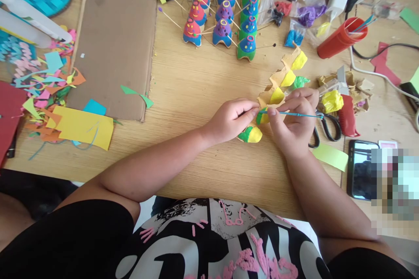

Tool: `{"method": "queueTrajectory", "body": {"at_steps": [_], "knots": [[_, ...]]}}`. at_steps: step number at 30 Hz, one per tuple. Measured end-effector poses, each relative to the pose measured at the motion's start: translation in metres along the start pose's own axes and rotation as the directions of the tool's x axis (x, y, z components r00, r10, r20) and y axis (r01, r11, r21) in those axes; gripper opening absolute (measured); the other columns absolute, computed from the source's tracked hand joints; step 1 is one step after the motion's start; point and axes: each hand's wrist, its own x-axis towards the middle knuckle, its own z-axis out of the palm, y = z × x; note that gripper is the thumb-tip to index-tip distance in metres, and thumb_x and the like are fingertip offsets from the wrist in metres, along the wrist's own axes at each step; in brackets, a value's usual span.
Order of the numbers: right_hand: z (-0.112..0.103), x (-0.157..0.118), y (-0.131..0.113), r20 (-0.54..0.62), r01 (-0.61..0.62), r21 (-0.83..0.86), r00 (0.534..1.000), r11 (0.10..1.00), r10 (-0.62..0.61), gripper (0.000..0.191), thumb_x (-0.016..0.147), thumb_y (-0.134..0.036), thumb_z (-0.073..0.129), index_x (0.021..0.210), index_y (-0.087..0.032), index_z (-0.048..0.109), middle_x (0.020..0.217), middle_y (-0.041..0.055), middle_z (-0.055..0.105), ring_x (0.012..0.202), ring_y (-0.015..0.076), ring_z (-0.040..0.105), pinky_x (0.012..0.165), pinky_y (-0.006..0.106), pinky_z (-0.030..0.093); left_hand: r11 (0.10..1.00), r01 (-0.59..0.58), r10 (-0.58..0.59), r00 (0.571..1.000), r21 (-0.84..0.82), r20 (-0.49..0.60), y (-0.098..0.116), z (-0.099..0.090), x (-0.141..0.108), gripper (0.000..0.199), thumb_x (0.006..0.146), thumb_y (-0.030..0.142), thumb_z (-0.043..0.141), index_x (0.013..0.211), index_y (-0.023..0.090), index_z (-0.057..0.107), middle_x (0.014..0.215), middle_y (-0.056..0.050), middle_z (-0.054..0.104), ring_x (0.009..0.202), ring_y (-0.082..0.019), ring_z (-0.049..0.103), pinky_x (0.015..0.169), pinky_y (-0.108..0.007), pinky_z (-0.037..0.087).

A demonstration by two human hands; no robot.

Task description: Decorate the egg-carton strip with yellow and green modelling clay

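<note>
Working the green clay (259, 117) with your stick (301, 114).
Right fingers (276, 123) clamp it, left fingers (249, 117) pinch the carton (277, 78); brace close, press lightly.

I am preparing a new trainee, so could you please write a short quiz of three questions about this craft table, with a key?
1. True or false: the right hand holds a thin blue tool.
2. What sticks out of the red cup: A) scissors, B) thin sticks, C) a phone?
3. Fill in: the scalloped strip at the left hand carries green and ____ patches.

Key: 1 true; 2 B; 3 yellow.
</note>
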Motion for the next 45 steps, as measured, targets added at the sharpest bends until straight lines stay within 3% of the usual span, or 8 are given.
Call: {"method": "queueTrajectory", "body": {"at_steps": [5, 9, 16, 22, 26, 30, 39, 45], "knots": [[0.0020, 0.0006, 0.0010, -0.032, 0.022, -0.023, 0.999, 0.999, -0.023, 0.027, 0.093, -0.050, 0.078, 0.084, -0.027, 0.066, 0.098, 0.0048, 0.054, 0.108, 0.0289, 0.064, 0.111, 0.069, 0.055, 1.000, -0.003, 0.003, 1.000, 0.002, -0.004, 0.0005, 0.0005, -0.0006, 0.032, 0.109, 0.032, 0.058, 0.080, 0.019, 0.065, 0.076, 0.000, 0.063, 0.075, -0.013, 0.059, 0.074, -0.030, 0.046], [0.0020, -0.0004, 0.0030, -0.041, -0.040, -0.028, 0.998, 0.999, 0.039, 0.033, 0.091, -0.056, 0.079, 0.083, -0.027, 0.065, 0.098, 0.0056, 0.055, 0.107, 0.0303, 0.063, 0.110, 0.070, 0.055, 1.000, -0.001, 0.001, 1.000, 0.018, 0.008, 0.0009, -0.0002, -0.0001, 0.034, 0.109, 0.033, 0.056, 0.078, 0.020, 0.063, 0.075, -0.001, 0.062, 0.076, -0.014, 0.060, 0.076, -0.031, 0.048], [0.0006, -0.0020, 0.0060, 0.005, -0.057, 0.004, 0.998, 0.998, 0.057, 0.029, 0.091, -0.052, 0.081, 0.086, -0.029, 0.065, 0.103, 0.0072, 0.056, 0.122, 0.0343, 0.061, 0.116, 0.073, 0.049, 1.000, 0.012, -0.013, 1.000, 0.025, 0.024, 0.0014, -0.0012, -0.0001, 0.033, 0.108, 0.035, 0.056, 0.079, 0.020, 0.063, 0.075, -0.001, 0.062, 0.078, -0.015, 0.060, 0.077, -0.031, 0.049], [0.0026, -0.0007, 0.0034, -0.013, -0.057, -0.056, 0.998, 0.997, 0.056, 0.028, 0.094, -0.053, 0.078, 0.084, -0.031, 0.063, 0.098, 0.0080, 0.057, 0.114, 0.0327, 0.062, 0.110, 0.069, 0.054, 1.000, 0.001, -0.002, 1.000, 0.020, 0.024, 0.0031, -0.0014, 0.0000, 0.035, 0.108, 0.033, 0.055, 0.076, 0.020, 0.061, 0.072, 0.000, 0.059, 0.076, -0.015, 0.059, 0.076, -0.032, 0.048], [0.0024, -0.0007, 0.0052, -0.049, -0.032, 0.015, 0.998, 0.999, 0.033, 0.037, 0.093, -0.063, 0.076, 0.086, -0.029, 0.064, 0.095, 0.0054, 0.055, 0.112, 0.0324, 0.063, 0.111, 0.073, 0.052, 1.000, -0.003, 0.003, 1.000, 0.012, 0.008, 0.0018, -0.0008, -0.0003, 0.030, 0.108, 0.034, 0.057, 0.084, 0.019, 0.068, 0.078, -0.002, 0.067, 0.079, -0.015, 0.062, 0.078, -0.031, 0.049], [0.0028, -0.0008, 0.0077, -0.124, -0.046, 0.049, 0.991, 0.998, 0.052, 0.040, 0.093, -0.066, 0.074, 0.085, -0.029, 0.062, 0.094, 0.0044, 0.054, 0.107, 0.0302, 0.063, 0.110, 0.068, 0.054, 1.000, 0.018, -0.018, 1.000, 0.018, 0.006, 0.0013, -0.0007, -0.0010, 0.029, 0.109, 0.035, 0.057, 0.089, 0.019, 0.072, 0.087, -0.004, 0.074, 0.084, -0.015, 0.066, 0.081, -0.031, 0.051], [0.0029, -0.0017, 0.0045, -0.045, -0.093, 0.045, 0.994, 0.995, 0.095, 0.045, 0.088, -0.071, 0.077, 0.084, -0.028, 0.065, 0.101, 0.0057, 0.054, 0.115, 0.0321, 0.060, 0.112, 0.069, 0.052, 1.000, 0.008, -0.009, 1.000, 0.018, 0.012, 0.0013, -0.0008, -0.0018, 0.028, 0.108, 0.034, 0.058, 0.089, 0.019, 0.071, 0.089, -0.005, 0.075, 0.083, -0.015, 0.066, 0.082, -0.031, 0.052], [0.0042, -0.0023, 0.0049, -0.046, -0.107, 0.051, 0.993, 0.993, 0.109, 0.038, 0.092, -0.062, 0.076, 0.084, -0.028, 0.062, 0.104, 0.0060, 0.055, 0.117, 0.0311, 0.059, 0.115, 0.068, 0.049, 0.999, -0.018, 0.018, 1.000, 0.042, -0.002, 0.0055, -0.0009, -0.0008, 0.032, 0.108, 0.033, 0.057, 0.080, 0.020, 0.064, 0.076, -0.002, 0.064, 0.077, -0.015, 0.061, 0.076, -0.031, 0.048]]}}
